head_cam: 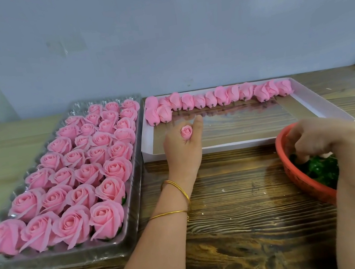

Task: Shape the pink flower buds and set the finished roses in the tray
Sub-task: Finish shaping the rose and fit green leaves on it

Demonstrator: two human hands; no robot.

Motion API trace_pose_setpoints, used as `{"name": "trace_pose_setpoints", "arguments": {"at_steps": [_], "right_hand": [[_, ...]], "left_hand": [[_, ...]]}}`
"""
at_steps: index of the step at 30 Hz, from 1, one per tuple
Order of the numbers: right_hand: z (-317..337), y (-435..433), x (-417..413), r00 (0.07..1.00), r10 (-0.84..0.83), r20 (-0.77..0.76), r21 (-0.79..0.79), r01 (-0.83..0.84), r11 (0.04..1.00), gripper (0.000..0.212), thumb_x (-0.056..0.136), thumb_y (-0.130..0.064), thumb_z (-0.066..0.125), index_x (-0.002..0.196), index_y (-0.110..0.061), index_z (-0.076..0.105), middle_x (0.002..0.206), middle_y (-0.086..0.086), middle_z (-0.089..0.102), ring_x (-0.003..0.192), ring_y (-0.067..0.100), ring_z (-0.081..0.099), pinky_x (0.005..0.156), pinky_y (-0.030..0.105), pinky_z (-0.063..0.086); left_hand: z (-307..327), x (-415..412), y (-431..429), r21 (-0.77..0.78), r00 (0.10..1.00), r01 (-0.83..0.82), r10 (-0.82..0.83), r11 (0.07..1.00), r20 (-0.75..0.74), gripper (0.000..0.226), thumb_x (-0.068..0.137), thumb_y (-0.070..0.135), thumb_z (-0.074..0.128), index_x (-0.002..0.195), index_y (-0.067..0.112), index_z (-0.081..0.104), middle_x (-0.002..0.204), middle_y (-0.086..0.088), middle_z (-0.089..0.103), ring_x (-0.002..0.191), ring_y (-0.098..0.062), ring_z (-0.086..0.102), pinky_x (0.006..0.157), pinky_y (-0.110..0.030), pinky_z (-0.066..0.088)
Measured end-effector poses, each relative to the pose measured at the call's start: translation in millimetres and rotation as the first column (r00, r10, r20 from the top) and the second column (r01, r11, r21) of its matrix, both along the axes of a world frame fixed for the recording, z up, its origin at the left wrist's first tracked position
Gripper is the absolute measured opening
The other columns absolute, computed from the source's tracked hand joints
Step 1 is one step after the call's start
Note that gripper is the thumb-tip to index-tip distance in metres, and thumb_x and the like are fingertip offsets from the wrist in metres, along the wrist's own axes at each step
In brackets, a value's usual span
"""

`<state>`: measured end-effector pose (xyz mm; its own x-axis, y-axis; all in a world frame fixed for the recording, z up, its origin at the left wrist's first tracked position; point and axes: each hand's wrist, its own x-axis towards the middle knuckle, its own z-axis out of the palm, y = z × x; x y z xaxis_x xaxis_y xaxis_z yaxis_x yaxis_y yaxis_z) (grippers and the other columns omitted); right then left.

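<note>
- the left hand [182,147] hangs over the near left corner of the white box [321,103], fingers curled round a small pink bud [186,131] that points up beside the raised thumb.
- two thin gold bangles [176,188] sit on the left wrist, on the near side of the white box.
- the right hand [313,139] dips into a red basket [296,175] just beside the box's near right corner; its fingers are bent down among green pieces [318,169], and i cannot tell whether they hold one.
- a row of unshaped buds [222,97] lies along the far wall inside the white box, stubs pointing toward the person, with a few more bunched at the far left corner.
- a clear tray [134,202] lies just left of the white box, its long side touching or almost touching the box.
- finished roses [77,174] fill the tray in rows of four, except the far end, where some cups are bare.
- box, tray and basket all stand on the wooden tabletop [242,205].
</note>
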<state>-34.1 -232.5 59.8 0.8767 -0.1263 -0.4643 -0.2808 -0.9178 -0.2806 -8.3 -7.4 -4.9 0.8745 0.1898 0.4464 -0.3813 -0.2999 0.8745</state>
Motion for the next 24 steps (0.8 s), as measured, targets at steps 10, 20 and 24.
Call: {"name": "trace_pose_setpoints", "arguments": {"at_steps": [10, 20, 24], "right_hand": [[0.3, 0.6, -0.2, 1.0, -0.023, 0.02, -0.021, 0.024, 1.0, 0.023, 0.079, 0.003, 0.07, 0.091, -0.016, 0.076, 0.099, 0.011, 0.068, 0.094, 0.028, 0.06, 0.079, 0.038, 0.051], [4.7, 0.1, -3.2, 0.989, -0.111, 0.095, 0.019, 0.11, 0.994, 0.021, 0.076, 0.004, 0.074, 0.08, -0.016, 0.076, 0.091, 0.007, 0.066, 0.088, 0.022, 0.056, 0.065, 0.029, 0.041], [3.8, -2.6, -2.2, 0.982, -0.133, 0.131, 0.045, 0.128, 0.991, 0.027, 0.085, 0.003, 0.064, 0.075, -0.02, 0.074, 0.092, 0.003, 0.063, 0.088, 0.021, 0.054, 0.076, 0.032, 0.04]], "left_hand": [[-0.5, 0.4, 0.3, 0.006, 1.0, -0.006, 0.006, 1.0, 0.005, 0.042, 0.096, 0.03, 0.057, 0.061, 0.009, 0.048, 0.057, -0.001, 0.045, 0.059, -0.014, 0.044, 0.055, -0.028, 0.038], [-1.1, 1.3, 0.1, 0.004, 1.0, -0.005, 0.005, 1.0, 0.0, 0.044, 0.096, 0.03, 0.057, 0.057, 0.015, 0.043, 0.055, 0.003, 0.042, 0.054, -0.008, 0.039, 0.053, -0.024, 0.036], [-1.0, 2.0, 0.5, 0.008, 1.0, -0.003, 0.003, 1.0, 0.006, 0.043, 0.095, 0.03, 0.057, 0.059, 0.011, 0.044, 0.054, 0.002, 0.041, 0.055, -0.009, 0.038, 0.054, -0.026, 0.035]]}}
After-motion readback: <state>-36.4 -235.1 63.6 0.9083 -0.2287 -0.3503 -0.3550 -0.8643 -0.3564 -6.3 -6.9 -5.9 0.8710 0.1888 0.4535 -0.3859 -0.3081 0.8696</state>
